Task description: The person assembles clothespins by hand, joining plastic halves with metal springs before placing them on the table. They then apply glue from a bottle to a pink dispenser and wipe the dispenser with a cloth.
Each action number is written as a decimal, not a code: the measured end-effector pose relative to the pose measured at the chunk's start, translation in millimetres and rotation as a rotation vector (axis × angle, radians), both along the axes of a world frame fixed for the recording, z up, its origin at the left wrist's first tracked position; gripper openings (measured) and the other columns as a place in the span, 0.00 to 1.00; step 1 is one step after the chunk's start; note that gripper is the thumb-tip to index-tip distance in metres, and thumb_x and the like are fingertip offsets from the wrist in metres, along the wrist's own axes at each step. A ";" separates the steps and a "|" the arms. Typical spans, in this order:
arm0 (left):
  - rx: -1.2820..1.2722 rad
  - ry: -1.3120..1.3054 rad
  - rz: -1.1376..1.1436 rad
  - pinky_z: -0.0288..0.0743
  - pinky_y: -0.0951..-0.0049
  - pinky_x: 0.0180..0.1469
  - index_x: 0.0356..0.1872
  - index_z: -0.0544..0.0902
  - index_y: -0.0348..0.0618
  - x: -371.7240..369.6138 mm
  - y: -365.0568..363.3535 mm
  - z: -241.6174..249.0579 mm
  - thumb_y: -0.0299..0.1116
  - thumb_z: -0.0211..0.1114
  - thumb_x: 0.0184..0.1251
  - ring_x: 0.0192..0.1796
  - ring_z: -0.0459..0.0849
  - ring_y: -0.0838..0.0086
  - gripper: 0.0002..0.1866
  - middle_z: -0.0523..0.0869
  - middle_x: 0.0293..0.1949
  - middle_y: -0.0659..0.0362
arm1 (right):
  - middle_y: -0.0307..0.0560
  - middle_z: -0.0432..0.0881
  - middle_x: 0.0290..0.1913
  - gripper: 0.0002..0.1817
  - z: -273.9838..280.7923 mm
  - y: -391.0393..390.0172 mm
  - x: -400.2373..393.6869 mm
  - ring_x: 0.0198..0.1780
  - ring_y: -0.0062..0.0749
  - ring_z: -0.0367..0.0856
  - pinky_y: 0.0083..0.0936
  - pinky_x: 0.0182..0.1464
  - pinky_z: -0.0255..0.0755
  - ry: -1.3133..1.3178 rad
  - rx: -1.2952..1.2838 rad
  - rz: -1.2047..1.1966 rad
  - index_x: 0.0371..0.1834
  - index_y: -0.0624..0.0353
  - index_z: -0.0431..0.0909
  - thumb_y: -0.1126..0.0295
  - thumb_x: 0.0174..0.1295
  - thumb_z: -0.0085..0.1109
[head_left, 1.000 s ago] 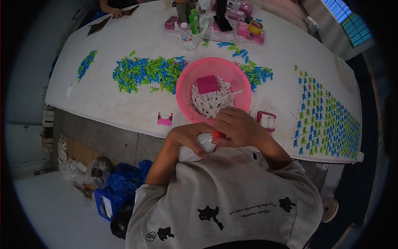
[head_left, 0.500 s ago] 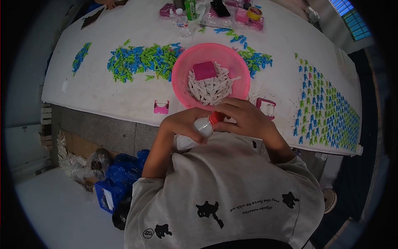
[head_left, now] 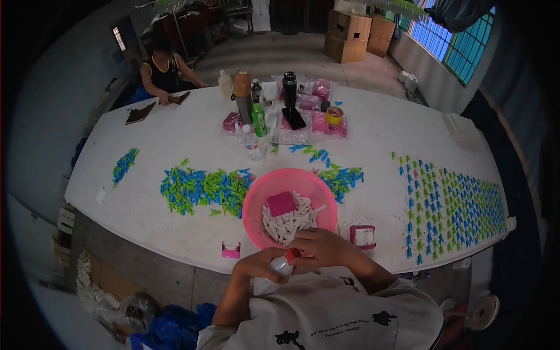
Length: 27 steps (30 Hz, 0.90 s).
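Observation:
My left hand point(head_left: 256, 267) is wrapped round a pale plastic bottle point(head_left: 282, 267), which leans close to my shirt. At its top, the fingers of my right hand point(head_left: 322, 247) close on the red cap point(head_left: 293, 254), which is still at the bottle's mouth. Just beyond my hands stands a pink basket point(head_left: 322, 195) with many white clip-like pieces point(head_left: 291, 224) in it. A magenta box-like piece point(head_left: 281, 203) lies on top of those pieces. Parts of the bottle are hidden by my left fingers.
Green and blue clothespins lie in a heap point(head_left: 204, 189) left of the basket and in rows point(head_left: 449, 204) at right. Magenta holders point(head_left: 231, 249) point(head_left: 363, 236) flank the basket. Bottles point(head_left: 242, 96), a phone point(head_left: 293, 118) and tape point(head_left: 334, 115) stand farther back. A person point(head_left: 166, 73) sits at far left.
The view has tilted up, bringing the far side of the table, the room and the seated person into sight. Both hands keep their hold on the bottle and its cap.

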<state>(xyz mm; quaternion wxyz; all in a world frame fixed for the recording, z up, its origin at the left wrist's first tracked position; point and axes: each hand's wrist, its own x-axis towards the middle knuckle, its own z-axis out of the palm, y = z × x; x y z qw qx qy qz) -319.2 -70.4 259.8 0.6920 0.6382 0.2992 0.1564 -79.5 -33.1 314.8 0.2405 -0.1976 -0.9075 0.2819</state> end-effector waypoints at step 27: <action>0.253 0.199 0.090 0.76 0.62 0.56 0.59 0.77 0.35 13.9 -5.6 12.9 0.37 0.74 0.45 0.50 0.86 0.55 0.35 0.85 0.51 0.44 | 0.40 0.74 0.23 0.07 -24.0 8.9 -25.5 0.28 0.36 0.77 0.33 0.30 0.68 0.143 0.413 -0.082 0.20 0.54 0.75 0.69 0.52 0.60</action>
